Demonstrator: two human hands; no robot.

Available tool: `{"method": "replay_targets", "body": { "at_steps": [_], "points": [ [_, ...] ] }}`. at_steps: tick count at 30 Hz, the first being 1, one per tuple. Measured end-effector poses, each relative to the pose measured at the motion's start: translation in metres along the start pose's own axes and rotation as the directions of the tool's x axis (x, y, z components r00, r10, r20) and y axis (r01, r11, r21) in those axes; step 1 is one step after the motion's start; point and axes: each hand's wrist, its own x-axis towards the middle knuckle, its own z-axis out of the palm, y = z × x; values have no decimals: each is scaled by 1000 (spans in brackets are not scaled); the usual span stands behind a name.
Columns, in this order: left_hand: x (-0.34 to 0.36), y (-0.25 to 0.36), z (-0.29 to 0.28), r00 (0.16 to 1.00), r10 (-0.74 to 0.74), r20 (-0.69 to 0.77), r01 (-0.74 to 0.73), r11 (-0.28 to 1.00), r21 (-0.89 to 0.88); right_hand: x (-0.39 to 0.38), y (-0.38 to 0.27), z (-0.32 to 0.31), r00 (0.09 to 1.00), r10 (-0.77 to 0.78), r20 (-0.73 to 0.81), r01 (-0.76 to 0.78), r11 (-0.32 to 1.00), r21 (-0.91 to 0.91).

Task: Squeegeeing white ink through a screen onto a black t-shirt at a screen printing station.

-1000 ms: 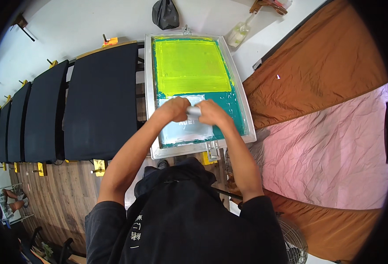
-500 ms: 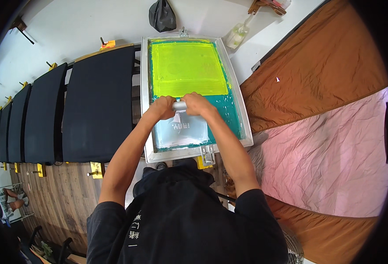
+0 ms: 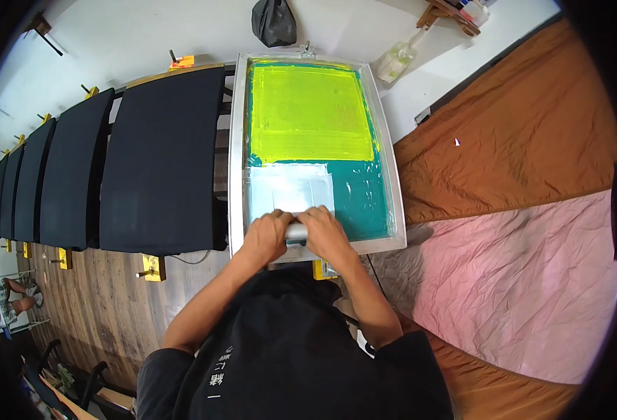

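Both of my hands grip a squeegee (image 3: 296,232) by its pale, rounded handle. My left hand (image 3: 269,234) is closed round its left end, and my right hand (image 3: 324,231) round its right end. The blade is hidden beneath my hands. The squeegee is at the near end of a silk-screen frame (image 3: 237,154) with a light metal rim. Just beyond my hands, a rectangle of white ink (image 3: 294,187) covers the near left of the teal mesh (image 3: 364,210). A large yellow-green ink area (image 3: 312,112) fills the far part.
Left of the frame stands a row of several platens covered in black cloth (image 3: 165,161), with yellow brackets (image 3: 153,269). Brown fabric (image 3: 504,126) and pink crumpled fabric (image 3: 504,287) hang at the right. A black bag (image 3: 275,24) is at the far wall.
My hands have drawn the squeegee toward my body, from mid-frame to its near end. The lettering that showed in the white patch is now covered by smooth white ink.
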Motion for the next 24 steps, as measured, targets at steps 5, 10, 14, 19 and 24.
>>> {"method": "replay_targets", "body": {
  "at_steps": [5,10,14,19,24],
  "points": [
    [19,4,-22,991,-75,108,74,997,8,29,5,-29,986,-53,160,60,997,-40],
    [58,-30,-29,996,-2,-94,2,1000,-3,76,9,-40,994,-80,73,87,992,-94],
    [29,-20,-7,988,85,-126,-80,996,41,40,15,-6,990,-127,-67,122,990,-76],
    [-21,3,11,999,33,-37,-29,995,91,-17,-4,3,988,-115,-100,117,993,6],
    [6,5,-11,997,28,78,-35,995,94,7,12,-14,989,-132,60,134,990,-36]
  ]
}}
